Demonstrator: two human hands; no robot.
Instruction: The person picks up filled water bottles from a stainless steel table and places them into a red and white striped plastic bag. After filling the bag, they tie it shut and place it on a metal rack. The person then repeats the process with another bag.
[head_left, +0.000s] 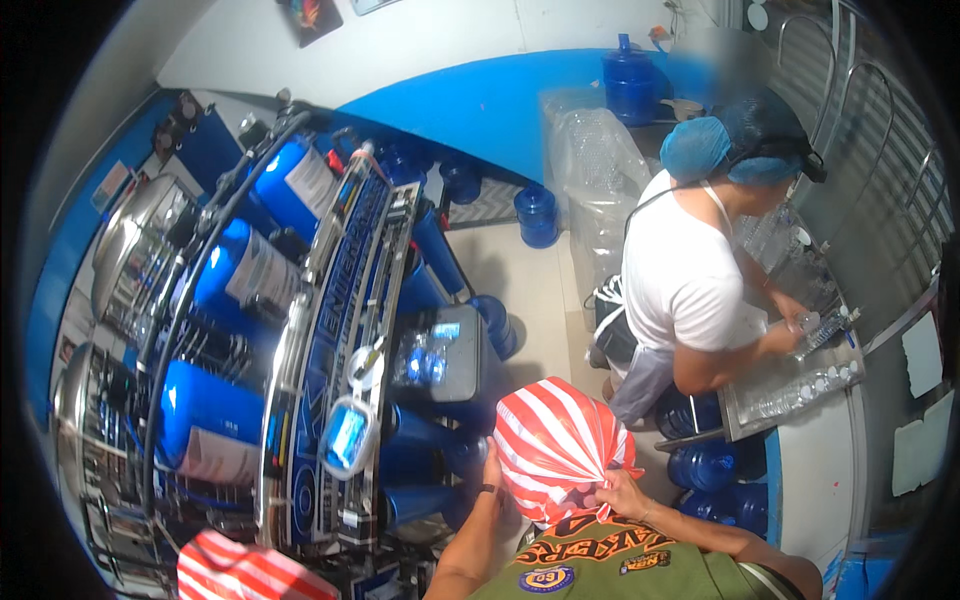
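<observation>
A full red-and-white striped plastic bag (551, 424) is in front of my chest, its neck bunched together on the right. My right hand (624, 497) grips that gathered neck. Along the bag's left side lies my left hand (492, 466), holding it from that side, with the fingers partly hidden. Through the thin plastic near my right hand, small round shapes (581, 498) show, too unclear to name. A second striped bag (244, 570) sits at the lower left, cut off by the picture's edge.
At the right, a person in a white shirt (682, 270) handles clear plastic bottles (806, 386) over a steel table (739, 420). Blue water jugs (701, 465) stand beneath. A water-filter rack (300, 322) with blue tanks fills the left; a grey-lidded bin (465, 352) stands beside it.
</observation>
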